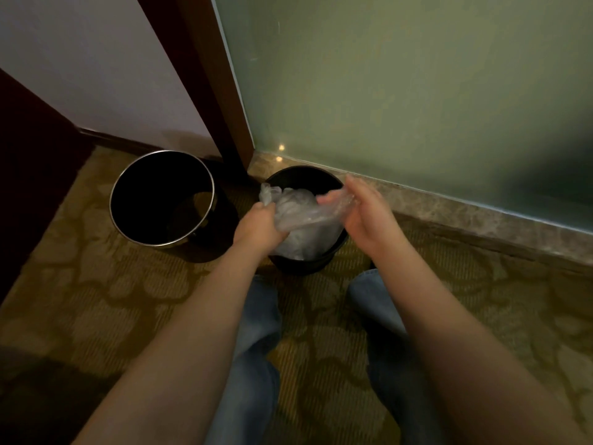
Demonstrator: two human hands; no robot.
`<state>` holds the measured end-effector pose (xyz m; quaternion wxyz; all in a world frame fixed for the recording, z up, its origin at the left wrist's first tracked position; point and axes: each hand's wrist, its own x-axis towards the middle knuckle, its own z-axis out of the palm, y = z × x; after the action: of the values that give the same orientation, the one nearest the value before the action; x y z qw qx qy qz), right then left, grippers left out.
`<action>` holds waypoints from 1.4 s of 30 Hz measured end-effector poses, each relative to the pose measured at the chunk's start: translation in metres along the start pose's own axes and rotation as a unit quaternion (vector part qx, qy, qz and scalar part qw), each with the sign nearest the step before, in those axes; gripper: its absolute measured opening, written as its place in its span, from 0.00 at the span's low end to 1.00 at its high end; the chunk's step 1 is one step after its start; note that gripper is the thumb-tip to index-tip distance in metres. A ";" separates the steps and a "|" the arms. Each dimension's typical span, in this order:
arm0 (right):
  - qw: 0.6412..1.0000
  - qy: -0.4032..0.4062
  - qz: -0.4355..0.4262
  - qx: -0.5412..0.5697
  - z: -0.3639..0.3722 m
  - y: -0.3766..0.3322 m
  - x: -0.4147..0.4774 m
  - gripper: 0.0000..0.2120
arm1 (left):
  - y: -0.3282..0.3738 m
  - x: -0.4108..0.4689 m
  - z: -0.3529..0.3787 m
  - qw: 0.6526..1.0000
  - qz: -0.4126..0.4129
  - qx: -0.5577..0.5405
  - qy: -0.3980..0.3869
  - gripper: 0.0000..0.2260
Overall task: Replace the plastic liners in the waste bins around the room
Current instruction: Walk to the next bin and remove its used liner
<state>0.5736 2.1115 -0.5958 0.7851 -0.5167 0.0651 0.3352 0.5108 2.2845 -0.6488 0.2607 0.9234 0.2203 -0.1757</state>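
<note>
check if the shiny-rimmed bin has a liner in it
Unlined: the shiny-rimmed bin shows only a dark bare inside. The clear liner is at the black bin beside it.

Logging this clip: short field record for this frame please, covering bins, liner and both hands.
bin A: silver-rimmed bin, no liner visible
bin B: black bin, to its right, clear plastic liner bunched in its mouth
liner state: crumpled, not spread over the rim
left hand: grips the liner
right hand: holds the liner's other end
floor: patterned carpet
</note>
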 end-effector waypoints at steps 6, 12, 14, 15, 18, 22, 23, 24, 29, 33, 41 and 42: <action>0.843 0.074 -0.047 -0.530 -0.004 0.023 0.004 0.14 | 0.005 -0.006 -0.005 0.993 0.045 -0.088 -0.071 0.37; 0.776 -0.018 0.069 -0.627 -0.027 0.052 0.005 0.05 | 0.025 -0.006 -0.024 0.879 -0.034 -0.473 0.050 0.16; 0.764 -0.025 0.070 -0.640 -0.026 0.055 0.006 0.05 | 0.029 -0.006 -0.024 0.841 -0.046 -0.536 0.057 0.13; 0.766 -0.021 0.063 -0.639 -0.025 0.056 0.007 0.04 | 0.031 -0.006 -0.024 0.835 -0.046 -0.546 0.055 0.12; 0.832 0.041 0.022 -0.553 -0.020 0.050 0.011 0.05 | 0.032 -0.007 -0.022 0.890 -0.022 -0.454 0.021 0.14; 0.900 0.100 -0.070 -0.419 -0.006 0.025 0.011 0.10 | 0.036 -0.010 -0.017 0.931 0.043 -0.359 -0.057 0.22; 0.899 0.100 -0.095 -0.415 -0.002 0.018 0.009 0.11 | 0.038 -0.010 -0.017 0.930 0.053 -0.359 -0.063 0.24; 0.892 0.100 -0.119 -0.425 0.001 0.012 0.007 0.11 | 0.040 -0.010 -0.017 0.928 0.063 -0.360 -0.070 0.25; 0.802 0.080 -0.228 -0.546 0.008 -0.009 -0.004 0.04 | 0.051 -0.014 -0.016 0.906 0.125 -0.389 -0.106 0.26; 0.758 0.062 -0.292 -0.580 0.014 -0.012 -0.013 0.03 | 0.064 -0.020 -0.015 0.890 0.118 -0.426 -0.110 0.21; 0.949 0.079 -0.189 -0.241 0.021 -0.020 -0.020 0.08 | 0.073 -0.027 -0.021 0.911 0.058 -0.395 -0.106 0.13; 0.941 0.097 -0.180 -0.269 0.017 -0.021 -0.017 0.10 | 0.070 -0.028 -0.022 0.921 0.064 -0.371 -0.101 0.12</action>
<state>0.5690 2.1129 -0.5642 0.6536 -0.7421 -0.0455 0.1415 0.5269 2.2344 -0.5909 0.6163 0.7497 0.1828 -0.1570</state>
